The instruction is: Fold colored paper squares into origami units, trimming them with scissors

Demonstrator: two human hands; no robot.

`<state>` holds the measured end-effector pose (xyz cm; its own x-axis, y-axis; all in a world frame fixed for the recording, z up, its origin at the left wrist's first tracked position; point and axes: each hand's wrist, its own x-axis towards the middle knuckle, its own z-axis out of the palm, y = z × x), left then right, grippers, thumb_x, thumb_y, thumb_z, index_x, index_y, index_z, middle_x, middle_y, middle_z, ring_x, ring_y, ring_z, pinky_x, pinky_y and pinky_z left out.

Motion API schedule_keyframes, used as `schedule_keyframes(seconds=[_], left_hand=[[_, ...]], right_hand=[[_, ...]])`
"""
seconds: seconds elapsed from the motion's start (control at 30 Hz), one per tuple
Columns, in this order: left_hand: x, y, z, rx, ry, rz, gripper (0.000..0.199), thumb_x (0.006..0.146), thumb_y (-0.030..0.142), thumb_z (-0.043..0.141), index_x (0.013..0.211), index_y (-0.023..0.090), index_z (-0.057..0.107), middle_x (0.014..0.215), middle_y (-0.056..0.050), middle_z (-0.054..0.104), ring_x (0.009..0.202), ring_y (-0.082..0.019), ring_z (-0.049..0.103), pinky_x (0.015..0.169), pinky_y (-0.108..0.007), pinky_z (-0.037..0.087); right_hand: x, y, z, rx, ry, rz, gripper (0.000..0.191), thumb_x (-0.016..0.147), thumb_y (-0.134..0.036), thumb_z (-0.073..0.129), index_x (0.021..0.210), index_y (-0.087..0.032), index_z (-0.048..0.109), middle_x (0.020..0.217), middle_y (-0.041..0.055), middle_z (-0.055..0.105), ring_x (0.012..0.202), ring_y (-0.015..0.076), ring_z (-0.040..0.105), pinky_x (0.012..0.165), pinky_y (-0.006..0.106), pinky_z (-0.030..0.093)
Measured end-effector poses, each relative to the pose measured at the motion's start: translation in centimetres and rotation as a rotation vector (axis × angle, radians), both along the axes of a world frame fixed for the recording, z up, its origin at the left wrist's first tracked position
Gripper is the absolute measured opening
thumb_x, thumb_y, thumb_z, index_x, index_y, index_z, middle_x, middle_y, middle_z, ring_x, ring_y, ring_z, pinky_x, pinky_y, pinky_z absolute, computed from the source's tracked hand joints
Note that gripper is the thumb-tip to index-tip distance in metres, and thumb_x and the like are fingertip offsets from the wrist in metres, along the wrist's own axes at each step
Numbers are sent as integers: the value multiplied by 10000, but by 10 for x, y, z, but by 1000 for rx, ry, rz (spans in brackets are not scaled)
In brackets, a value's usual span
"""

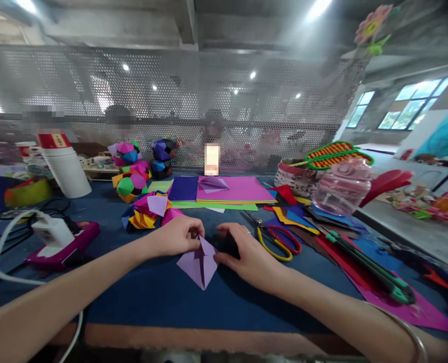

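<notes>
- Folded lilac paper [208,262]: on blue table [133,307], near front edge, between both hands.
- Left hand [176,234]: narrow pinch at upper part of paper.
- Right hand [246,252]: wide, loose curl, thumb touching right side of paper.
- Just beyond right hand: scissors [278,242].
- Farther back: pink sheets [244,189], second lilac fold [214,184] on top.
- Far right: cutter [371,267] on coloured paper [422,307].

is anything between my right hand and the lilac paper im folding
Nothing visible: the thumb of the right hand is at the right edge of the lilac paper. The scissors lie to the right, not between them.
</notes>
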<state>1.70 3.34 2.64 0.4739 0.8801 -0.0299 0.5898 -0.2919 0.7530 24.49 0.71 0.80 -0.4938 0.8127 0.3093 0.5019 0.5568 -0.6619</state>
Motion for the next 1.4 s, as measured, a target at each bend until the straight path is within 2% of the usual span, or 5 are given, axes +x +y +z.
schedule_keyframes(seconds=[0.13, 0.5, 0.73, 0.93, 1.4], left_hand=[[-7, 5, -4, -41, -138, 122, 179, 974, 304, 602, 1001, 128, 614, 793, 14, 612, 574, -87, 564, 523, -219, 498], [-19, 15, -11, -68, -445, 291, 301, 974, 343, 600, 1204, 148, 594, 1120, -79, 649, 903, -192, 666, 774, -374, 583], [-27, 24, -17, -111, -445, 320, 302, 971, 335, 605, 1208, 149, 595, 1146, -84, 644, 933, -201, 665, 790, -385, 583], [-22, 19, -17, -133, -432, 296, 290, 972, 332, 605, 1194, 146, 600, 1119, -78, 651, 906, -192, 667, 775, -374, 584], [-22, 13, -15, -169, -449, 244, 288, 972, 330, 603, 1194, 146, 601, 1117, -77, 652, 905, -192, 666, 783, -378, 581]], right_hand=[[-6, 11, 3, -75, 97, -10, 430, 926, -347, 599, 1279, -152, 448, 1112, 111, 629, 1012, 235, 616, 917, 441, 473], [-53, 49, 18, -278, 289, 21, 282, 939, -359, 596, 1129, -153, 557, 946, 71, 665, 787, 163, 613, 572, 245, 459], [-51, 51, 4, -392, 351, 104, 377, 1002, -511, 467, 1071, -165, 600, 823, 28, 654, 697, 133, 628, 511, 205, 468], [-46, 51, -5, -490, 348, 41, 321, 1013, -430, 515, 1091, -134, 611, 830, 8, 649, 610, 104, 618, 527, 231, 517], [-40, 55, -9, -416, 311, 47, 270, 996, -383, 562, 1079, -135, 626, 908, 24, 660, 685, 118, 633, 613, 270, 554]])
